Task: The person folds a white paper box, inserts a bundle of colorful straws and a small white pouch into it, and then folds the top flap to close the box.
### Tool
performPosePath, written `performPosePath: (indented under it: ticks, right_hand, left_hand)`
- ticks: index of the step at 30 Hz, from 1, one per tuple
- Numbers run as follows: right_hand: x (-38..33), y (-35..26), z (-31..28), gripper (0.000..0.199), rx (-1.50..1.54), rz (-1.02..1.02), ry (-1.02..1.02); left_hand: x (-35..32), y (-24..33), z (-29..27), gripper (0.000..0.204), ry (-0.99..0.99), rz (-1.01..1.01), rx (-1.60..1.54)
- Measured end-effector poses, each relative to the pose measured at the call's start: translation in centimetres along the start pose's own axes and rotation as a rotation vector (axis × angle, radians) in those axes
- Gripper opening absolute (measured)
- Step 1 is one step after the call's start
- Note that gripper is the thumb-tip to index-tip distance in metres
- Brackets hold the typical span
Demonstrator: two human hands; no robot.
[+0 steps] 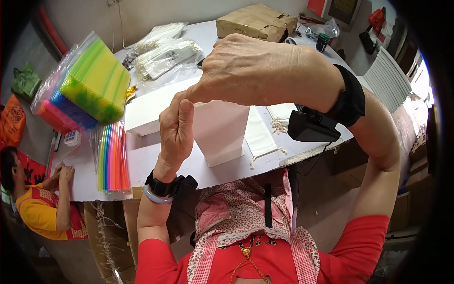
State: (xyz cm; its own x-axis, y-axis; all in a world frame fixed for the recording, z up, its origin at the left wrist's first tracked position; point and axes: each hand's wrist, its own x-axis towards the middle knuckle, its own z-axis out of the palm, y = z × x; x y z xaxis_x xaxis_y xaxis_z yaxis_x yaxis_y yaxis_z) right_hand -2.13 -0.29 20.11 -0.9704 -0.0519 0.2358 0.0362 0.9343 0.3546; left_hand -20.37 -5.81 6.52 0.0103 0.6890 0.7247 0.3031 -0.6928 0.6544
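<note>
A white box (221, 135) stands upright on the table in front of me, its upper end hidden behind my hands. At its upper left edge is my left hand (177, 125), closed on the box with the thumb pointing up. Above the box's top, my right hand (246, 71) is bent over with its back toward me. Its fingers curl down on the far side, close to my left fingertips, and what they hold is hidden. Right of the box lies a white drawstring pouch (260, 135).
Left of the box lies a long white carton (146, 111). Colourful plastic sticks (113, 156) and bagged, bright-coloured packs (92, 80) are farther left. Behind are bagged white bundles (165, 57) and a brown paper parcel (255, 22). A co-worker (47, 203) sits at the left table edge.
</note>
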Motion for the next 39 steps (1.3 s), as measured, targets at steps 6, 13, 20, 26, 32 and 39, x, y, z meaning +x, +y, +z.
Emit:
performPosePath:
  ticks: [6,13,20,26,32,39]
  right_hand:
    - [0.0,0.1,-0.1,0.019,0.077,-0.078,0.074]
    - [-0.5,-0.3,-0.2,0.023,-0.042,-0.047,0.127]
    - [-0.2,0.7,-3.3,0.03,0.319,0.618,-0.071]
    - [-4.6,-1.7,1.4,0.037,0.065,0.551,0.242]
    - [-4.1,-4.0,6.5,0.034,0.381,0.677,0.474]
    - [-4.4,-5.3,9.4,0.033,0.739,0.81,0.681]
  left_hand:
    - [0.1,0.5,0.2,0.024,-0.043,0.058,0.123]
    - [-0.5,0.5,0.7,0.022,0.046,0.019,0.136]
    - [-0.8,1.6,0.6,0.021,0.062,0.046,0.217]
    - [-0.6,0.9,0.9,0.02,0.096,0.102,0.206]
    - [-0.9,1.4,1.3,0.017,0.138,0.037,0.132]
    - [-1.2,0.9,2.5,0.016,0.232,0.042,0.077]
